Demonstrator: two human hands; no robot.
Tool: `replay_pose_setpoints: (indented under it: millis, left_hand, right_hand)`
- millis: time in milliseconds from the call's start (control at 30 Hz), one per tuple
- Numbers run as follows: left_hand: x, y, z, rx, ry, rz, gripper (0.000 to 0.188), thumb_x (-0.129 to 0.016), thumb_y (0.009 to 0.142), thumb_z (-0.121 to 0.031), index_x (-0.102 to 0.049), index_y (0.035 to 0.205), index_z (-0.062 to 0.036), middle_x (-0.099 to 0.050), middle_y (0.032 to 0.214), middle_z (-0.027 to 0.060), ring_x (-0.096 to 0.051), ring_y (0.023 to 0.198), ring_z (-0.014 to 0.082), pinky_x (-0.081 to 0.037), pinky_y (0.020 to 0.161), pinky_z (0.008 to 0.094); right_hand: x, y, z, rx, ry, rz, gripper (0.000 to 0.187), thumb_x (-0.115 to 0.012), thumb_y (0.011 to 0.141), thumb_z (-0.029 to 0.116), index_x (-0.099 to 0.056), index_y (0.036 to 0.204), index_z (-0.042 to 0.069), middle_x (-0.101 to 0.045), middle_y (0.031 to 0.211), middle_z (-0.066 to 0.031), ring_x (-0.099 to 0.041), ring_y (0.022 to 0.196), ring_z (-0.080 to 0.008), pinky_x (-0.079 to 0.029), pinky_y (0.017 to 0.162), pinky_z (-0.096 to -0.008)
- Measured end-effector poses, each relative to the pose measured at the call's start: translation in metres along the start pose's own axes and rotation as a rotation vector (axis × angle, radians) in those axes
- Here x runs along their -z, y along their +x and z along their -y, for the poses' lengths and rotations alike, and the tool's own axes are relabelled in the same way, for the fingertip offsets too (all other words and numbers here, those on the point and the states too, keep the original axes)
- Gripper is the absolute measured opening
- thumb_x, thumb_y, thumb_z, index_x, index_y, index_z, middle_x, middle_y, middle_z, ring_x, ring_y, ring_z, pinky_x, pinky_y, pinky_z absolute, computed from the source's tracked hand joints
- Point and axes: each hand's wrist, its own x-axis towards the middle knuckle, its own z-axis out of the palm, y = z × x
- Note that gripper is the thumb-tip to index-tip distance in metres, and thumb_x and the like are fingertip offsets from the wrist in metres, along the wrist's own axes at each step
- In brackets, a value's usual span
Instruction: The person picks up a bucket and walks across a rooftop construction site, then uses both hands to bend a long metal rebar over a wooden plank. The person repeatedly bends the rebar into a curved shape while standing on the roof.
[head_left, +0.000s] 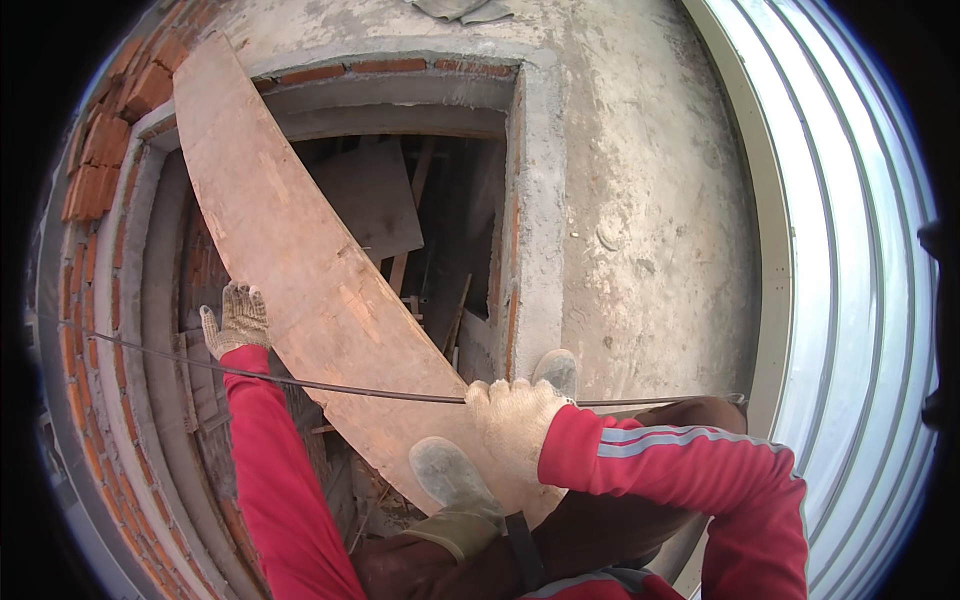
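A thin dark metal rod [350,391] runs across the view, from the brick wall on the left to the right side near my bent knee. My right hand [513,418], in a pale knitted glove, is closed around it. My left hand [238,318], in a similar soiled glove, has its fingers stretched out and holds nothing. It is beside the left edge of a long wooden board [310,270], and I cannot tell whether it touches it. The rod crosses in front of my left sleeve. One of my boots [445,470] stands on the board's near end.
The board spans a rectangular opening with a concrete rim [543,180] and a deep, dark inside. Loose panels and timber [370,195] lie below. Stacked red bricks [100,165] stand at the far left. A concrete floor [650,200] and ribbed metal sheeting [850,250] are on the right.
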Motion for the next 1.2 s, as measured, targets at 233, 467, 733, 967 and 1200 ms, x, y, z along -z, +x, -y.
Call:
replay_pose_setpoints:
  millis: [233, 467, 733, 967, 1200]
  left_hand:
    - [0.004, 0.0, -0.002, 0.075, 0.163, -0.202, 0.044, -0.06, 0.085, -0.038, -0.06, 0.107, 0.0005, -0.065, 0.108, 0.0153, -0.062, 0.101, 0.0328, -0.051, 0.09, 0.0481]
    - [-0.001, 0.009, 0.015, 0.24, 0.569, -0.476, 0.03, -0.06, 0.087, -0.039, -0.062, 0.088, -0.0087, -0.066, 0.088, 0.0075, -0.063, 0.088, 0.0285, -0.053, 0.079, 0.0427]
    - [-0.005, 0.009, 0.02, 0.28, 0.571, -0.383, 0.029, -0.06, 0.087, -0.04, -0.062, 0.088, -0.0111, -0.065, 0.092, 0.0071, -0.062, 0.091, 0.0294, -0.052, 0.079, 0.0432]
    - [-0.004, 0.003, 0.02, 0.218, 0.668, -0.422, 0.035, -0.062, 0.085, -0.043, -0.056, 0.1, -0.0114, -0.061, 0.1, 0.0079, -0.06, 0.094, 0.0317, -0.05, 0.08, 0.0462]
    - [-0.014, -0.001, 0.024, 0.223, 0.667, -0.455, 0.035, -0.061, 0.085, -0.042, -0.055, 0.101, -0.0116, -0.06, 0.1, 0.0082, -0.06, 0.093, 0.032, -0.05, 0.079, 0.0457]
  right_hand:
    - [-0.003, -0.002, 0.013, -0.106, -0.026, 0.03, 0.055, -0.071, 0.066, 0.016, -0.047, 0.112, -0.005, -0.06, 0.098, -0.0162, -0.062, 0.095, -0.031, -0.049, 0.073, -0.0423]
    - [-0.002, -0.005, 0.01, -0.117, 0.072, 0.046, 0.059, -0.069, 0.067, 0.018, -0.046, 0.116, -0.006, -0.059, 0.097, -0.0155, -0.061, 0.091, -0.0298, -0.047, 0.072, -0.0439]
    - [0.001, -0.007, 0.008, -0.022, -0.037, -0.037, 0.049, -0.065, 0.071, 0.021, -0.049, 0.108, -0.006, -0.06, 0.092, -0.017, -0.063, 0.086, -0.0308, -0.05, 0.072, -0.0412]
    - [-0.001, -0.005, 0.01, 0.017, -0.027, -0.074, 0.038, -0.062, 0.074, 0.024, -0.051, 0.099, -0.003, -0.062, 0.085, -0.0175, -0.065, 0.082, -0.0304, -0.052, 0.069, -0.0391]
    - [-0.002, -0.001, 0.011, -0.028, -0.063, -0.044, 0.038, -0.062, 0.074, 0.026, -0.052, 0.097, -0.003, -0.063, 0.086, -0.0176, -0.066, 0.079, -0.0292, -0.053, 0.067, -0.0373]
